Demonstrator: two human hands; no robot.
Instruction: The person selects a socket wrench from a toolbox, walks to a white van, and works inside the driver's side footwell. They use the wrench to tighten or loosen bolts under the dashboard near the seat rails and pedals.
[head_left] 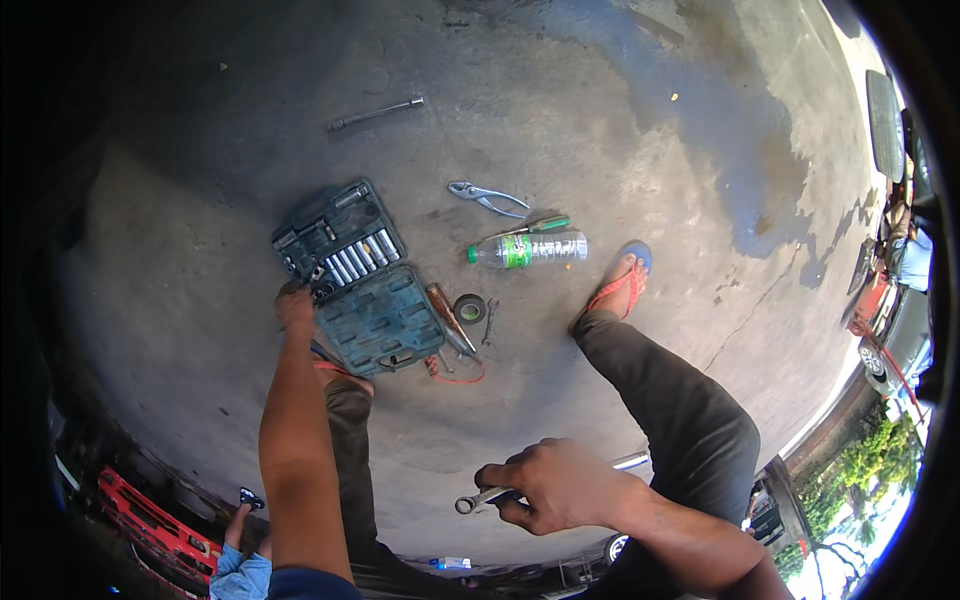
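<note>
One silver ring-ended metal wrench (pixel 488 497) is already out, gripped in the right hand (pixel 560 485); the dark blue-green plastic socket case (pixel 375 320) lies open on the grey concrete floor (pixel 540 400), silver cylindrical sockets (pixel 361 259) still seated. The left hand (pixel 294 304) meets its edge, grip unclear.

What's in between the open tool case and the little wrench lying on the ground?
In the head view, a brown-handled tool lies nearer the tool case, and a roll of black tape nearer the little wrench.
</note>
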